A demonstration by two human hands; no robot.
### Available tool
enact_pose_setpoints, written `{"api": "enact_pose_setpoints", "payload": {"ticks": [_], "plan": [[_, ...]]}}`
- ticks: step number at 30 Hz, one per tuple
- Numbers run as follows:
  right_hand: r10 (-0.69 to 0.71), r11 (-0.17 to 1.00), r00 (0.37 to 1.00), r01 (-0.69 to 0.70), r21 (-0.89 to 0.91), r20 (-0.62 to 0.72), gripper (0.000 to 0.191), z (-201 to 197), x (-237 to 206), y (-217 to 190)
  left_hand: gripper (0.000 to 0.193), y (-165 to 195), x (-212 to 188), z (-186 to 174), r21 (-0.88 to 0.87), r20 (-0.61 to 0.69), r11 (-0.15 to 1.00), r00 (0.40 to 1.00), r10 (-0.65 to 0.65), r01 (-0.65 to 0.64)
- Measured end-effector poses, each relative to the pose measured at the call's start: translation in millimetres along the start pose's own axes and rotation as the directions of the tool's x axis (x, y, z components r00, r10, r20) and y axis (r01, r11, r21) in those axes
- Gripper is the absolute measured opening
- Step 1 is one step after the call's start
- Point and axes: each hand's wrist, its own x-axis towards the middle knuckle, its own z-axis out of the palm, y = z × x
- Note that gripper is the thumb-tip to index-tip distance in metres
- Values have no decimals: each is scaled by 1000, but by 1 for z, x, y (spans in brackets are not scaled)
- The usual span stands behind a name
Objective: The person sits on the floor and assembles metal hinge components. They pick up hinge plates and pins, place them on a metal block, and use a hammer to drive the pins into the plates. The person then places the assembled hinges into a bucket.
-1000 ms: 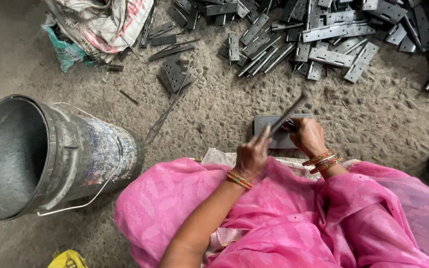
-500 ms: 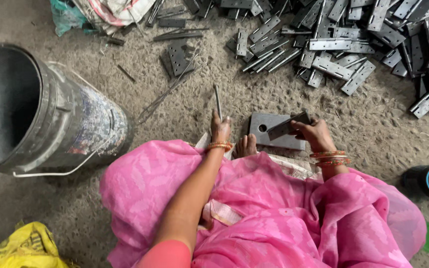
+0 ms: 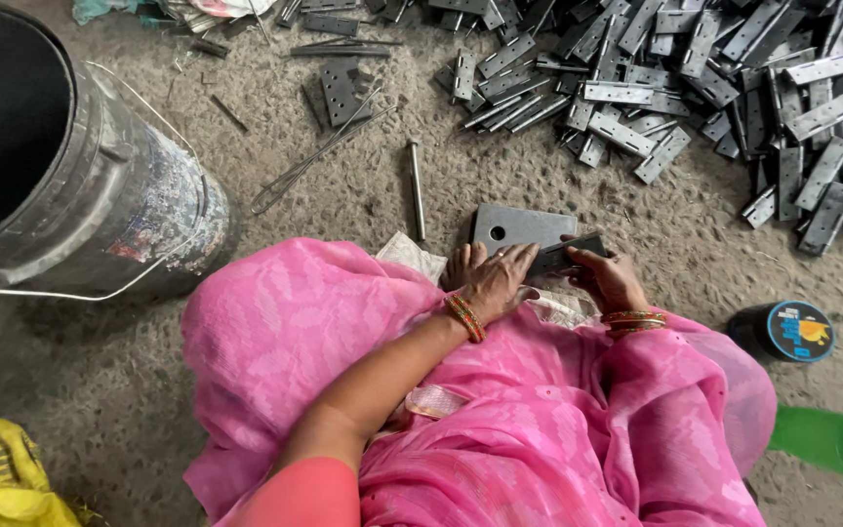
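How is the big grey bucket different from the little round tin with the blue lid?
The bucket is far bigger than the tin. The bucket stands open, dark inside, while the tin is shut under a blue lid with a picture. The bucket has a thin wire handle and worn paint; the tin has no handle. The bucket is on the left hand's side, the tin on the right hand's. Both are round and stand on the floor.

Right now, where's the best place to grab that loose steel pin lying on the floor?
Pinch the steel pin at mid-length from above, fingers closing across its thin width. It lies flat, pointing away from the person, clear of the wire bundle on its left.
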Motion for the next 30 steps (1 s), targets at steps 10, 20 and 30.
{"api": "enact_pose_setpoints", "payload": {"ticks": [10,20,30], "plan": [[12,987,989,-35,155,147,49,7,-33,-10,68,0,1,19,-378,57,921,995,-77,93],[-333,786,934,352,509,-131,56,-37,20,-76,59,9,148,-18,-744,-155,665,984,-88,-57],[-141,903,947,243,355,-288,60,-63,94,-110,71,-10,215,47,-839,531,-273,596,-603,471]]}}
